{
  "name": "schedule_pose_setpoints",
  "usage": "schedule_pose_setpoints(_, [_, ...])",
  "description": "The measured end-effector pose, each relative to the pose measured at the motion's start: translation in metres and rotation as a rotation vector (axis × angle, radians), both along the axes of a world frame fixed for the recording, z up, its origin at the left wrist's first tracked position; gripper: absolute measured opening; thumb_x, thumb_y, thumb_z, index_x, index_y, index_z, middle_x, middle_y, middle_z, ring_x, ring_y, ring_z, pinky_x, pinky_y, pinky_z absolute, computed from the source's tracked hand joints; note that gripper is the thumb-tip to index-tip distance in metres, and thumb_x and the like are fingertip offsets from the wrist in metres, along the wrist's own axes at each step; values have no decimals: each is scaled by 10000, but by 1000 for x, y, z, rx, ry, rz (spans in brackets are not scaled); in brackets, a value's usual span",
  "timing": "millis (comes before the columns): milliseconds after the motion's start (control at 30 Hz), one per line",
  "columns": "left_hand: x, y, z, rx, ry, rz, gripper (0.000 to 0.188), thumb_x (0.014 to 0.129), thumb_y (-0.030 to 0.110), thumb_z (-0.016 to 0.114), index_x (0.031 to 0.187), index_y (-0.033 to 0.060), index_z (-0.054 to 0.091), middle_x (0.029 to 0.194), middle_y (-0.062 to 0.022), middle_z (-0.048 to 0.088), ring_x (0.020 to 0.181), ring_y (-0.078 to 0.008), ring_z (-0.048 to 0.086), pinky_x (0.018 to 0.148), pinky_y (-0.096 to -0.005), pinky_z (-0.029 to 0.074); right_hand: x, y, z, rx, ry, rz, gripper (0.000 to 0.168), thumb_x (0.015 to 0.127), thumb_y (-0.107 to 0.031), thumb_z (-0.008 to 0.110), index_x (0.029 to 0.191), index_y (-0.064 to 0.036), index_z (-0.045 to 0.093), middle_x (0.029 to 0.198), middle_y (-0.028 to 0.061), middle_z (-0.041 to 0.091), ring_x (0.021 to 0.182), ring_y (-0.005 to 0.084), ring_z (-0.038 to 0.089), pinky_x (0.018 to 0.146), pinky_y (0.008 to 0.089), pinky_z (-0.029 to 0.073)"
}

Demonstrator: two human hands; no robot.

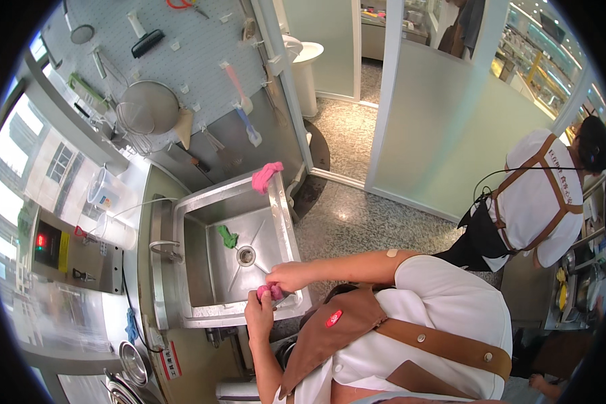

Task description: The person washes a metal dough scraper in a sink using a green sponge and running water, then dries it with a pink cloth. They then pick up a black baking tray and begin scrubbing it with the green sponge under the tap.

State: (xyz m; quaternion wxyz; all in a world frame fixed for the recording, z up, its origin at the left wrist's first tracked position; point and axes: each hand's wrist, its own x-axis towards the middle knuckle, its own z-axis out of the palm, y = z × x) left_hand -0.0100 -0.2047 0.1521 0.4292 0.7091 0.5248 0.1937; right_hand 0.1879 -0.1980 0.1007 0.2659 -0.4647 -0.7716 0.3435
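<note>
Over the near edge of a stainless steel sink (275, 209), my left hand (259, 314) and my right hand (289, 276) grip a bunched pink cloth (269, 292). The cloth is balled up between them, and fingers hide part of it. A crumpled green cloth (228, 236) lies on the basin floor beside the round drain (246, 256). Another pink cloth (266, 177) hangs over the sink's far corner. The curved metal faucet (165, 247) stands on the left rim.
Whisks, strainers, spatulas and a brush hang on a pegboard (197, 55) beyond the sink. Plastic jugs (106, 189) and metal bowls (134, 362) stand along the left counter. A co-worker (540, 197) faces away at the right. A frosted partition (429, 131) stands behind the floor.
</note>
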Motion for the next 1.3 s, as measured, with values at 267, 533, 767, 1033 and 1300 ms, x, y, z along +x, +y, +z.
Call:
schedule_pose_setpoints(267, [-4,14,-25,146,149,10,320,980,272,565,960,-44,609,730,-217,665,637,-330,690,605,-425,513,3,-17,34,-134,-304,-102,214,883,-218,555,949,-30,634,780,210,680,661,382,684,598,480,559])
schedule_pose_setpoints(533, [11,7,-5,-161,43,-49,278,964,180,563,1085,-70,570,769,-153,643,587,-228,675,497,-327,511,15,-21,9,7,-294,-28,180,890,-240,546,896,-120,679,868,125,673,793,347,669,681,469,544])
schedule_pose_setpoints(767, [8,7,0,-258,13,41,356,1036,284,396,1116,-22,559,690,-101,574,482,-197,607,407,-303,447,7,-27,3,451,-39,-159,128,863,-180,581,917,-113,674,920,68,641,851,259,637,661,378,544])
schedule_pose_setpoints(1033, [15,17,11,-356,78,178,470,1016,358,408,913,-64,589,707,-195,586,570,-267,611,586,-406,495,25,-24,42,155,405,-535,181,949,-168,545,969,-6,626,876,140,653,766,274,658,707,353,519])
schedule_pose_setpoints(1300, [3,26,-2,78,20,420,286,965,203,489,1069,-63,513,851,-288,656,772,-454,652,704,-499,506,50,-16,60,-245,820,-561,159,994,-158,554,1070,-38,624,923,16,626,772,80,581,646,261,495])
